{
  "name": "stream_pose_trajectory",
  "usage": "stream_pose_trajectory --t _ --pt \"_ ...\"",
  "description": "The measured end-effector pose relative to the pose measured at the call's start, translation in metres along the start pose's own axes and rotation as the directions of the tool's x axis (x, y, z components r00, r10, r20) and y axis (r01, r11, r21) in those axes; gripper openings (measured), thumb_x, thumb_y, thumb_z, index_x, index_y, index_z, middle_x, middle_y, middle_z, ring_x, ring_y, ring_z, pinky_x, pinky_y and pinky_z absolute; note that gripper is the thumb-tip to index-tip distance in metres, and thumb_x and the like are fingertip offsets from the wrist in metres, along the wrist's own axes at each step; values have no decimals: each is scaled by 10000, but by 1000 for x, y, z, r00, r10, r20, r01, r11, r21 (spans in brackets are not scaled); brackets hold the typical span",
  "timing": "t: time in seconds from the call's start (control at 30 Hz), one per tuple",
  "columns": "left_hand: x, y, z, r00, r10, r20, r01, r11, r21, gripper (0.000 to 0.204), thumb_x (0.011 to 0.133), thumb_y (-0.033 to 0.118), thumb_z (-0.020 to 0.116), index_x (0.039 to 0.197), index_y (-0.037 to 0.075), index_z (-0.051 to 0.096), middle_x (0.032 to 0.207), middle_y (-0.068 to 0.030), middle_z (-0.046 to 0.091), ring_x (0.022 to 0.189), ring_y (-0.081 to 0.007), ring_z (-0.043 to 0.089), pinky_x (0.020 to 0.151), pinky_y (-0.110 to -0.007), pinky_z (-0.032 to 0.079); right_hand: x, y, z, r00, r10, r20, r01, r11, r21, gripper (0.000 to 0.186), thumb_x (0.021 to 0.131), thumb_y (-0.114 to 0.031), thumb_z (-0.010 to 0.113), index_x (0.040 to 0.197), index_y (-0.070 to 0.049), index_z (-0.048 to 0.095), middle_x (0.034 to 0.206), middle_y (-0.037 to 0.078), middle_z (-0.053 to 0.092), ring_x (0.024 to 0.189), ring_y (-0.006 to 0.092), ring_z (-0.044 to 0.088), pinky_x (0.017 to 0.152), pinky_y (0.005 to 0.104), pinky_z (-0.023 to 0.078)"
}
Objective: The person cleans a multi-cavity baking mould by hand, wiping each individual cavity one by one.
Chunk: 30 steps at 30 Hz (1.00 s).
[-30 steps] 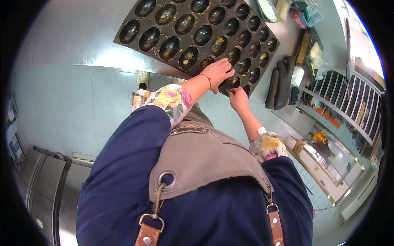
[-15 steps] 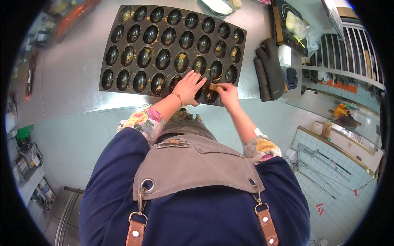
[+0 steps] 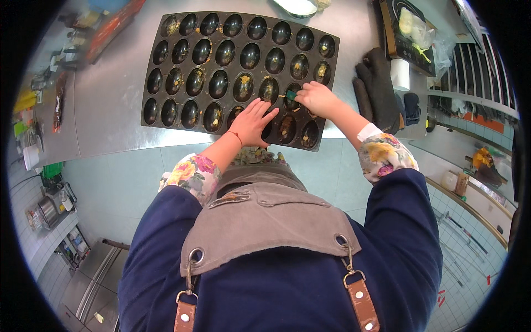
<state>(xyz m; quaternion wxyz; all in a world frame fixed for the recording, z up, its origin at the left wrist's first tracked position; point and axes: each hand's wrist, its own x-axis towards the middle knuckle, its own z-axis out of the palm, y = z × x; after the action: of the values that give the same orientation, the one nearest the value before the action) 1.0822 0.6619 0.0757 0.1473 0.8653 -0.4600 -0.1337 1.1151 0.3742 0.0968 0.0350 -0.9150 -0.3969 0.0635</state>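
Observation:
A dark baking mould tray (image 3: 217, 98) with rows of oval cups lies on the metal table. Yellowish crumbs and residue stick in several cups and on the tray's top. My left hand (image 3: 251, 123) rests open on the near part of the tray, fingers spread over the cups. In my right hand (image 3: 319, 100), the fingers are closed on a small scouring sponge (image 3: 291, 96), its green face showing at a cup in the second row from the near edge. Most of the sponge is hidden by the fingers.
Dark oven mitts (image 3: 381, 91) lie right of the tray, beside a white cylinder (image 3: 400, 74). Behind them, an induction cooker (image 3: 390, 27) carries a plastic bag. A white bowl (image 3: 298, 6) stands beyond the tray. At far left is a red package (image 3: 113, 30).
My right hand has moved away from me with the sponge, from a near-row cup to the row behind. The left hand stays on the tray. The whole view has shifted slightly.

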Motion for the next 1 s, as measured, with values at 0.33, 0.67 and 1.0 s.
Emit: stream_pose_trajectory --t 0.33,0.67,1.0 --pt "3 -3 0 998 10 -57 -12 999 -35 1006 596 584 789 1441 140 471 1403 -157 476 1359 -343 414 1213 -446 268 -17 -58 26 974 167 -153 -178 983 -55 39 807 -146 594 792 -118 573 746 7 592 867 189 536 780 319 409" --pt "5 -2 2 999 38 -9 -38 999 8 1038 599 589 787 1456 113 446 1429 -201 464 1359 -367 416 1213 -457 251 26 -118 77 330 944 -6 -646 230 728 164 927 -111 600 1038 -42 699 866 183 704 828 405 615 776 490 483" --pt "9 1 0 997 3 83 -7 998 55 1093 604 597 807 1491 112 389 1463 -209 418 1381 -399 376 1209 -462 250 4 -70 41 635 737 230 -668 375 642 183 842 -153 704 1009 -122 773 955 165 730 940 363 686 853 461 540"
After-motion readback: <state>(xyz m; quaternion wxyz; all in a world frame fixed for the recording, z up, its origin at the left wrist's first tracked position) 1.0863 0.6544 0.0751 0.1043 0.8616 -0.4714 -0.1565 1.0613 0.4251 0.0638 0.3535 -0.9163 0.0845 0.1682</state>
